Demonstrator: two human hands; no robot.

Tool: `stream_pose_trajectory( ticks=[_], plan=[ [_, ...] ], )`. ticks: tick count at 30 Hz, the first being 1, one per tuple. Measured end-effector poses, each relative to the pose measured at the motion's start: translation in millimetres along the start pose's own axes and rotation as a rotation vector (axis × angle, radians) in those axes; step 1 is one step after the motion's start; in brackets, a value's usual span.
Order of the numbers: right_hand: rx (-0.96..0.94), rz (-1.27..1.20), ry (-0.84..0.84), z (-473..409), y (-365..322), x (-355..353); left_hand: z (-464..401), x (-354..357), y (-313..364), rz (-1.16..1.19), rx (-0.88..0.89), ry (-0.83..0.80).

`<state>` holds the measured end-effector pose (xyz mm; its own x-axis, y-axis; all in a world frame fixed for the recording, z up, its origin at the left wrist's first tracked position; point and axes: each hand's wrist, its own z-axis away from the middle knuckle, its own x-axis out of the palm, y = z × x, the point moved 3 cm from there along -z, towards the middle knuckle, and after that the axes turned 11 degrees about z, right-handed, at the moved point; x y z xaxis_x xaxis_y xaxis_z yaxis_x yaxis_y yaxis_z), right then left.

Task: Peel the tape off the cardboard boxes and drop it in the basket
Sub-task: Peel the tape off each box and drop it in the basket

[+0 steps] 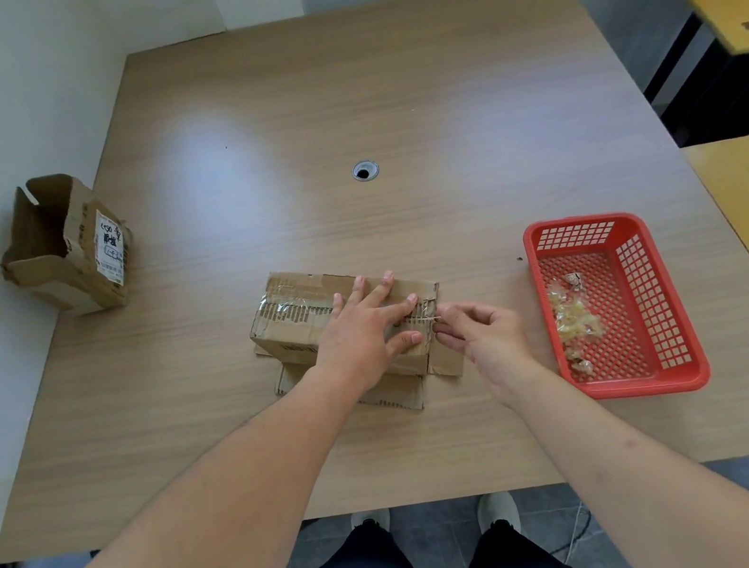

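The tape [429, 316] was a thin frayed strip at the right end of the cardboard box [299, 322], which lay near the front middle of the desk [333, 116]. Much of the box top showed bare corrugation, with a glossy patch toward its left end. Our right hand [480, 330] had its grip closed to a fingertip pinch on the strip's loose end. Our left hand [365, 325] lay flat, fingers spread, pressing the box top down just beside the pinch; it held nothing.

Judgement: for a clean peel, the pull should run low and slow along the strip, with the left hand pressing close to the peel line so the box neither lifts nor tears further. The strip looked brittle; a re-pinch nearer its root may be needed.

The red basket [671, 331] sat near, to the right, with crumpled tape scraps [572, 324] inside. A second box [66, 248] stood open at the far left desk edge.
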<state>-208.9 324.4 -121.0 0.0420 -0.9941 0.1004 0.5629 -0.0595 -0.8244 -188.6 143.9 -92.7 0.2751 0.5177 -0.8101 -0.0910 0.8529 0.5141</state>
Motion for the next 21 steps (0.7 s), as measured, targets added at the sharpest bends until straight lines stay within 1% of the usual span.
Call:
stream_pose_trajectory(
  ticks=[4, 9, 11, 13, 16, 21],
  plan=[
    [0.111, -0.034, 0.104, 1.3, -9.5, 9.9, -0.1, -0.9, 0.9, -0.019, -0.001, -0.005],
    [0.296, -0.118, 0.135, -0.4, -18.4, 15.4, 0.0, 0.4, -0.6, -0.051, 0.003, -0.010],
    [0.304, -0.134, 0.142, -0.5, -23.5, 17.5, -1.4, 0.4, -0.7, -0.053, -0.002, -0.016],
    [0.215, -0.092, 0.136, -0.7, -30.3, 19.9, -2.8, 0.1, -0.6, -0.048, -0.004, -0.016],
    [0.041, 0.137, 0.107, 5.8, -37.1, 24.3, -2.1, 0.9, -0.8, -0.034, -0.002, -0.003],
    [-0.136, 0.445, 0.070, 12.0, -44.0, 24.9, 0.1, 1.2, -2.5, 0.057, 0.030, 0.051]
  ],
)
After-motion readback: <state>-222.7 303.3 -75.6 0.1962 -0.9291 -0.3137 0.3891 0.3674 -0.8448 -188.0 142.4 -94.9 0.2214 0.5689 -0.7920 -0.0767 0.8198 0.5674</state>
